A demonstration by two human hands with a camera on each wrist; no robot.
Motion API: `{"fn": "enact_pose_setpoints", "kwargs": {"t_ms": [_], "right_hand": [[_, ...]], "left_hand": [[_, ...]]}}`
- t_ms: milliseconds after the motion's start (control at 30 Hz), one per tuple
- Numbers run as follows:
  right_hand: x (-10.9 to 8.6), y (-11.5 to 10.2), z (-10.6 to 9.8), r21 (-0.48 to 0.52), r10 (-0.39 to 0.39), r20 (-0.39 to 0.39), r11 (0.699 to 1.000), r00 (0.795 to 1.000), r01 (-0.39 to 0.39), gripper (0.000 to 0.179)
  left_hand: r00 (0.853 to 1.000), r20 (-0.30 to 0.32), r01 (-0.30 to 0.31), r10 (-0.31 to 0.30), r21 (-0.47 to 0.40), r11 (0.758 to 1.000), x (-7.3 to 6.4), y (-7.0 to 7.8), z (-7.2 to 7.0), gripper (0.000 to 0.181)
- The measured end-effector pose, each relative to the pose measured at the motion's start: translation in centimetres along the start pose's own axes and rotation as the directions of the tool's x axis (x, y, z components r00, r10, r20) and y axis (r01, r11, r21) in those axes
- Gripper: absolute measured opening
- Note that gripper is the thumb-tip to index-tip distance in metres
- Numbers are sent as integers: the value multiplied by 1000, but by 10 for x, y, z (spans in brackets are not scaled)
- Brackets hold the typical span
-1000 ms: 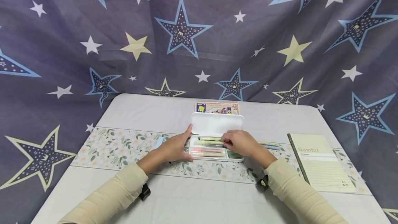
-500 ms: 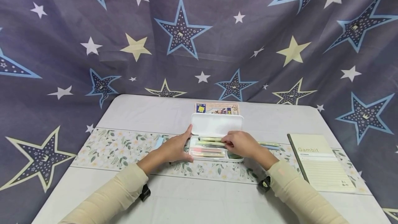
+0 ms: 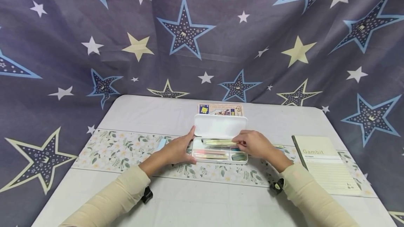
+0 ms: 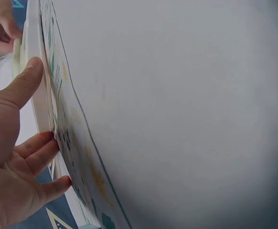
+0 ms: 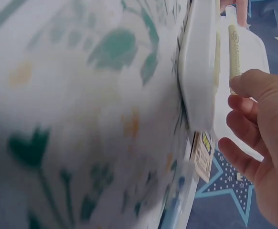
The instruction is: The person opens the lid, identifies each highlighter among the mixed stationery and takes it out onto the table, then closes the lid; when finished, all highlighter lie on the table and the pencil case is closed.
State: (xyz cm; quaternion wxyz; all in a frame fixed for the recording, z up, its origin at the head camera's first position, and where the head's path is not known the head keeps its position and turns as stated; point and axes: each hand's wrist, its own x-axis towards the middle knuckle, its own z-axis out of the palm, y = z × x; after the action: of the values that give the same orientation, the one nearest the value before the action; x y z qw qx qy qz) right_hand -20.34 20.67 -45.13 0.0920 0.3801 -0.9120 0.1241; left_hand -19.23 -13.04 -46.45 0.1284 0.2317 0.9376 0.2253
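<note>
A white pencil case stands open on the floral strip, its lid tipped back. In the tray lie several pens, pink and yellow ones in front, beside a small dark green item. My left hand rests at the case's left end, thumb against the front wall, the other fingers spread behind. Over the tray's right part, my right hand pinches the end of a pale yellow pen between thumb and forefinger. The pen lies lengthwise over the rear compartment.
A cream notebook marked Gambit lies to the right. Behind the lid is a printed pink box. A light blue strip sits left of the case, partly behind my left hand. A blue pen lies on the table to the right.
My right hand has shifted to the right and now holds the pale yellow pen, uncovering the dark green item in the tray. My left hand has stayed where it was.
</note>
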Motion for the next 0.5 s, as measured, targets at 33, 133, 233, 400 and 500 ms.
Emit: {"fn": "enact_pose_setpoints", "kwargs": {"t_ms": [33,133,233,400,500], "right_hand": [[-1,2,-1,-1,10,-1,1000,1000,-10,17],[-6,7,-5,-4,50,11,999,999,-50,16],[-13,12,-8,4,88,19,996,996,-88,17],[-27,23,-13,20,104,-9,994,995,-104,17],[-36,30,-16,20,102,-37,995,994,-101,17]], "left_hand": [[1000,-4,-1,1,-1,1000,0,0,0,139],[1000,-7,2,-2,-7,1000,0,1,-1,139],[1000,-4,3,-3,-10,1000,0,1,-1,139],[1000,0,-2,2,-5,1000,0,0,0,139],[1000,-1,-1,1,-7,1000,0,0,0,139]]}}
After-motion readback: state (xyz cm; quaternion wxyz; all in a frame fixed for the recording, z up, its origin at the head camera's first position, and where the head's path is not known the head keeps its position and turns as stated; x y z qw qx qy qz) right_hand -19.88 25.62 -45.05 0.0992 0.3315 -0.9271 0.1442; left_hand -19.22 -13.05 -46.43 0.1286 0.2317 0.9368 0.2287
